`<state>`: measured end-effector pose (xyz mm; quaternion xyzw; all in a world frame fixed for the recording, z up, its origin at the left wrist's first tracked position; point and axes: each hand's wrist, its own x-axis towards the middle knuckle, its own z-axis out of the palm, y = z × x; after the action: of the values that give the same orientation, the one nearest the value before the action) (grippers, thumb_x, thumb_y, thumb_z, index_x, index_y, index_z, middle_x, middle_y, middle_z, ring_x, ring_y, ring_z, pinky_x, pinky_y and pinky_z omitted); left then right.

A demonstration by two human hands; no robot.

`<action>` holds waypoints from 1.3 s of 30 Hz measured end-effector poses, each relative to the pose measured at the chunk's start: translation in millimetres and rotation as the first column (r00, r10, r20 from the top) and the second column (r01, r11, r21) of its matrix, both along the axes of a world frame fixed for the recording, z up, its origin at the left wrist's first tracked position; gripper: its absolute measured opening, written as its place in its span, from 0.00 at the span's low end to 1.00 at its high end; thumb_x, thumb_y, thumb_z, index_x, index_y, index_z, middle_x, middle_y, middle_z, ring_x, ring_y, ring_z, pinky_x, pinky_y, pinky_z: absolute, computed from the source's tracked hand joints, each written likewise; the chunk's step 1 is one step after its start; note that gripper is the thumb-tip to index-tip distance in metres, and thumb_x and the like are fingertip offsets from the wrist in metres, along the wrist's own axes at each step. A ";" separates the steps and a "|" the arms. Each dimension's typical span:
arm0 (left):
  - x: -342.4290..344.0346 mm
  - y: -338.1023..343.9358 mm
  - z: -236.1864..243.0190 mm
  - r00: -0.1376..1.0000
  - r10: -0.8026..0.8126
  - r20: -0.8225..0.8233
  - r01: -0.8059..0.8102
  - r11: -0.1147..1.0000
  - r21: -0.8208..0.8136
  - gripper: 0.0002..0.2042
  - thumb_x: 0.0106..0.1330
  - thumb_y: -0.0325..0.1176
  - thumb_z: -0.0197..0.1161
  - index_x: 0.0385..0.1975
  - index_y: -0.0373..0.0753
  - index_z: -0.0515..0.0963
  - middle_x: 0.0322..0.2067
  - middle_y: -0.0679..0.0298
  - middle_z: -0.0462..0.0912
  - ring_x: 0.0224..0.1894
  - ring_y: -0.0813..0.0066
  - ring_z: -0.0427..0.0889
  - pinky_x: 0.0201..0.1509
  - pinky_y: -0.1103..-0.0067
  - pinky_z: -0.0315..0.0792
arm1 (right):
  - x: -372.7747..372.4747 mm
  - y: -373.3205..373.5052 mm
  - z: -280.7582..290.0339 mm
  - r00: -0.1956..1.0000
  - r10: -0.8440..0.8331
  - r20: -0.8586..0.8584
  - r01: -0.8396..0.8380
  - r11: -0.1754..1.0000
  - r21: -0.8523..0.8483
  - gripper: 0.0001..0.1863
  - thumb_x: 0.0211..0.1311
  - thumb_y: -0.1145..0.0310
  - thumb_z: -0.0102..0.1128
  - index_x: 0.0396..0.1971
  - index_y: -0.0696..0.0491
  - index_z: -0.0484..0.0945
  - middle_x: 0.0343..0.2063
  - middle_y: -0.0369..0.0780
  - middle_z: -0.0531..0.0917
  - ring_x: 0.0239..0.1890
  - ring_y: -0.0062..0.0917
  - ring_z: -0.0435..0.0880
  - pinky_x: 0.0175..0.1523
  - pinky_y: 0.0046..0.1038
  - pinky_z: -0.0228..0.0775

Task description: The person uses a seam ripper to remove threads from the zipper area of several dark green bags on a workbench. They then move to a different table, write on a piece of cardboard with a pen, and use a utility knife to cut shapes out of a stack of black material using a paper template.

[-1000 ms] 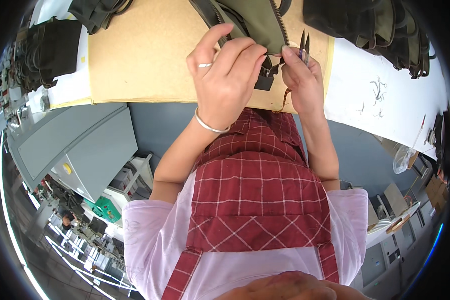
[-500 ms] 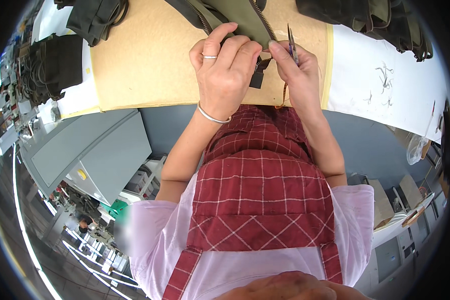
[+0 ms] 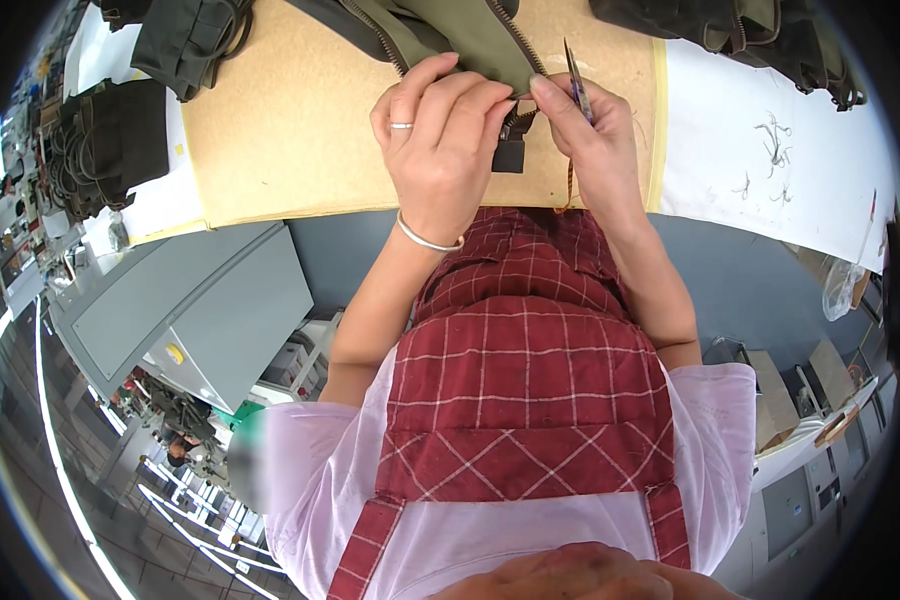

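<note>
An olive-green fabric bag (image 3: 475, 45) with dark trim and a brass-toothed zipper lies opened out at the far side of the table. My left hand (image 3: 435, 150) is closed on its near edge, thumb and fingers pressed together at the zipper's end. Against that same corner, my right hand (image 3: 600, 140) pinches the cloth between thumb and forefinger. Small pointed scissors (image 3: 576, 75) are tucked in my right hand, blades pointing away from me. A dark tab (image 3: 509, 156) hangs beneath the edge between my hands. Brownish thread (image 3: 570, 185) dangles by my right palm.
Tan board (image 3: 290, 150) covers the middle of the table. Dark bags are piled at the left (image 3: 110, 140) and the far right (image 3: 740, 25). Thread scraps (image 3: 773, 145) lie on the white surface at right. A grey cabinet (image 3: 230, 310) stands below left.
The bag and both hands have shifted slightly left in the picture. Both hands keep their hold on the edge, and the scissors stay in my right hand.
</note>
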<state>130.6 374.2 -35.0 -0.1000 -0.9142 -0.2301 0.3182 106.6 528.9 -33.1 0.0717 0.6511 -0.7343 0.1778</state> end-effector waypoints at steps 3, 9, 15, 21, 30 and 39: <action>-3.3 1.2 -1.2 1.000 -0.001 -0.021 0.000 0.998 -0.059 0.10 0.50 0.30 0.74 0.32 0.45 0.83 0.36 0.72 0.82 0.49 0.71 0.79 0.56 0.73 0.62 | 1.3 -2.5 1.1 1.000 -0.014 -0.021 0.014 1.000 -0.003 0.14 0.67 0.63 0.63 0.33 0.61 0.85 0.21 0.26 0.75 0.25 0.08 0.65 0.30 0.17 0.56; -2.8 1.3 5.4 0.999 -0.031 0.043 0.035 0.996 -0.077 0.07 0.54 0.29 0.72 0.32 0.45 0.83 0.35 0.72 0.83 0.48 0.71 0.80 0.56 0.74 0.61 | 1.4 -1.0 -2.8 1.000 -0.004 -0.007 0.003 1.000 -0.026 0.14 0.68 0.63 0.63 0.33 0.61 0.84 0.22 0.28 0.78 0.26 0.09 0.67 0.31 0.16 0.58; 13.1 -10.0 4.8 0.988 -0.155 0.010 0.139 0.907 0.397 0.07 0.56 0.29 0.72 0.33 0.45 0.83 0.35 0.72 0.83 0.53 0.64 0.77 0.59 0.71 0.60 | -0.4 1.5 -0.7 0.999 0.026 0.035 -0.025 0.999 -0.035 0.16 0.68 0.60 0.63 0.34 0.60 0.84 0.23 0.27 0.77 0.27 0.08 0.67 0.32 0.17 0.59; 0.4 -4.3 7.7 1.000 -0.009 0.022 0.010 0.998 -0.058 0.07 0.51 0.31 0.74 0.30 0.45 0.84 0.34 0.73 0.83 0.55 0.67 0.75 0.60 0.70 0.56 | 1.2 0.4 -0.9 1.000 0.014 0.016 -0.013 0.999 -0.050 0.15 0.67 0.60 0.64 0.35 0.60 0.84 0.24 0.27 0.77 0.27 0.08 0.67 0.33 0.16 0.60; -5.1 -2.7 2.9 0.999 -0.039 0.023 0.040 0.999 -0.032 0.07 0.50 0.30 0.74 0.29 0.45 0.84 0.33 0.72 0.82 0.54 0.68 0.77 0.59 0.69 0.60 | 16.5 15.2 4.0 0.796 0.207 -0.569 0.208 0.789 0.578 0.13 0.62 0.59 0.68 0.36 0.53 0.80 0.17 0.33 0.79 0.14 0.19 0.71 0.21 0.21 0.61; -7.1 -5.6 2.1 0.999 -0.051 0.010 0.051 0.997 -0.062 0.07 0.50 0.30 0.74 0.29 0.45 0.84 0.33 0.73 0.82 0.53 0.69 0.77 0.58 0.69 0.60 | 23.3 15.3 4.5 0.569 0.525 -0.633 0.453 0.442 0.774 0.12 0.56 0.59 0.70 0.31 0.50 0.79 0.12 0.32 0.71 0.11 0.21 0.71 0.18 0.23 0.61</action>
<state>123.5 368.6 -32.9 -0.1324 -0.9194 -0.2101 0.3052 129.9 544.2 -28.6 -0.2121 0.9349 -0.2078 -0.1945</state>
